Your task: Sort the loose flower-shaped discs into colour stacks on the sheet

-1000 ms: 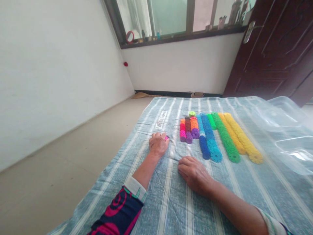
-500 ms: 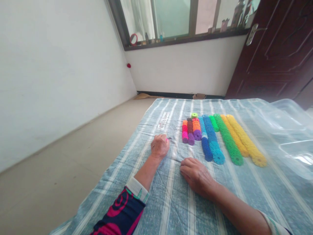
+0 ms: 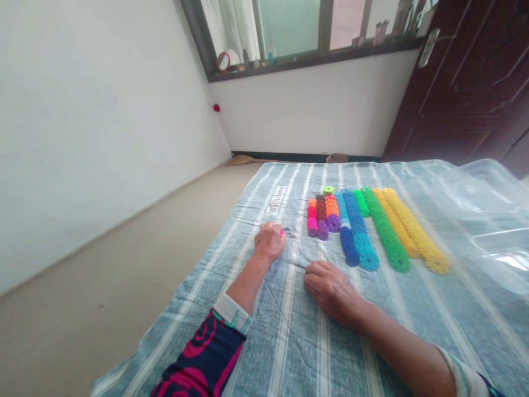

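Note:
My left hand [image 3: 269, 241] is closed on the cloth, just below the printed words "With love". A bit of a small pink piece [image 3: 282, 233] shows at its fingers; the rest of it is hidden. My right hand [image 3: 330, 288] rests nearer to me with its fingers curled under, so what they hold, if anything, is out of sight. Beyond it lie rows of stacked plastic discs: a pink, red and orange row [image 3: 313, 218], a brown and purple row [image 3: 321, 218], an orange and purple row [image 3: 332, 210], blue rows [image 3: 356, 220], a green row [image 3: 384, 231] and yellow rows [image 3: 415, 229].
A striped blue-grey cloth [image 3: 252, 353] covers the table. Clear plastic containers [image 3: 481, 193] stand at the right. A wall is at the left; behind the table are a window ledge [image 3: 314, 59] with small items and a dark red door [image 3: 467, 105].
The whole view has shifted slightly, with the table and discs a little higher in it. Both hands keep nearly the same places on the cloth.

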The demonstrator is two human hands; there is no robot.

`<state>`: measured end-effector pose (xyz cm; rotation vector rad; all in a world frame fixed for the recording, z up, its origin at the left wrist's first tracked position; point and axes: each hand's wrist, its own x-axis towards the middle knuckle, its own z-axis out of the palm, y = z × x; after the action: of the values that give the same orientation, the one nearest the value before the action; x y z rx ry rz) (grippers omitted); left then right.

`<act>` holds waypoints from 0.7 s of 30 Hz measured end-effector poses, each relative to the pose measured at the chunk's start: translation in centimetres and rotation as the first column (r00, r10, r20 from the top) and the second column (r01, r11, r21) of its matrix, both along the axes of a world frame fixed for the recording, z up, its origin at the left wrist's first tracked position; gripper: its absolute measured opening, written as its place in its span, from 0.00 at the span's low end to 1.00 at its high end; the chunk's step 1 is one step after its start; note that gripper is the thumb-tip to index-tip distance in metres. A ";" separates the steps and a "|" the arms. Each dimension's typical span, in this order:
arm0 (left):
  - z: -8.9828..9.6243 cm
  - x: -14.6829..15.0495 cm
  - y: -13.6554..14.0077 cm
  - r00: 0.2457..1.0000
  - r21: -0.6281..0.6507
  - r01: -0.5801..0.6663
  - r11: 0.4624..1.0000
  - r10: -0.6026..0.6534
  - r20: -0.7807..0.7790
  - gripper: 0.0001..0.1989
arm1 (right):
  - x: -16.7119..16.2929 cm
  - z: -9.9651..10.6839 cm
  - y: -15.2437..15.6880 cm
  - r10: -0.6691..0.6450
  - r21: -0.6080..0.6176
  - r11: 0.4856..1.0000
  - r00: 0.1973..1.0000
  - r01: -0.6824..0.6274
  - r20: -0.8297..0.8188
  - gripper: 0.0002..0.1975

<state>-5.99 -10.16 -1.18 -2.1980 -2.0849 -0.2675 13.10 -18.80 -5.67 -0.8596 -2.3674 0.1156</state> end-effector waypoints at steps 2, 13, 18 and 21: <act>-0.1 -0.3 0.2 1.000 0.002 0.003 1.000 -0.003 0.017 0.13 | 0.0 0.1 0.0 -0.001 -0.006 1.000 1.000 0.001 0.010 0.12; 2.3 -3.7 1.0 0.953 -0.222 0.093 0.971 -0.022 0.302 0.23 | -0.1 0.2 0.0 -0.010 0.000 1.000 1.000 0.010 0.006 0.12; 3.0 -3.6 0.5 0.991 -0.277 0.027 0.960 0.011 0.137 0.29 | -0.1 0.3 0.0 -0.007 0.005 1.000 1.000 0.007 0.003 0.12; 3.2 -2.8 0.2 0.998 -0.274 0.009 0.962 0.008 0.061 0.23 | -0.1 0.2 0.0 -0.011 0.003 1.000 1.000 0.011 0.006 0.12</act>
<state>-8.84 -9.94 2.01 -2.3679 -2.2759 -0.0465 13.00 -18.80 -5.43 -0.8726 -2.3676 0.1053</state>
